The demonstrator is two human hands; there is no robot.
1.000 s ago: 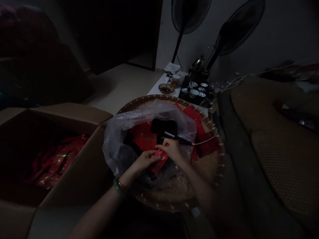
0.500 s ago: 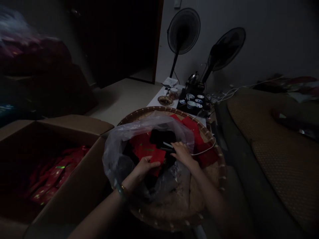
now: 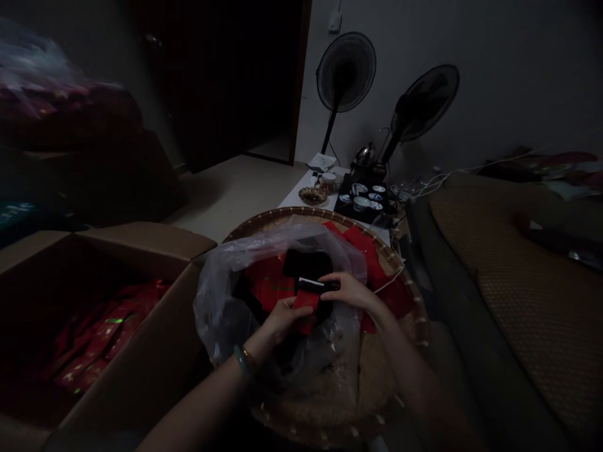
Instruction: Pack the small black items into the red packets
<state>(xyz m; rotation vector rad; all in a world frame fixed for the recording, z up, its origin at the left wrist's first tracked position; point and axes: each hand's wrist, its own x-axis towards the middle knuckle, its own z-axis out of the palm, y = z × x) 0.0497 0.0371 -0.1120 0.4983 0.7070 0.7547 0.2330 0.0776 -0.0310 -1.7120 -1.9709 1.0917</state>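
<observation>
My left hand (image 3: 281, 316) pinches a small red packet (image 3: 307, 302) over a round woven tray (image 3: 400, 326). My right hand (image 3: 348, 290) grips a black tool with a pale strip (image 3: 315, 284) and holds it against the packet's top edge. Both hands work above a clear plastic bag (image 3: 221, 282) that holds more red packets (image 3: 271, 281) and a dark object (image 3: 306, 262). A bracelet sits on my left wrist.
An open cardboard box (image 3: 141, 351) at left holds several red packets (image 3: 103, 333). Behind the tray is a low white table with a tea set (image 3: 362, 194) and a kettle, then two standing fans (image 3: 346, 72). A woven-mat sofa (image 3: 518, 276) runs along the right. A white cable crosses the tray.
My right hand has taken up the black tool and brought it to the top of the red packet. The camera tipped down, so the tray sits lower in view.
</observation>
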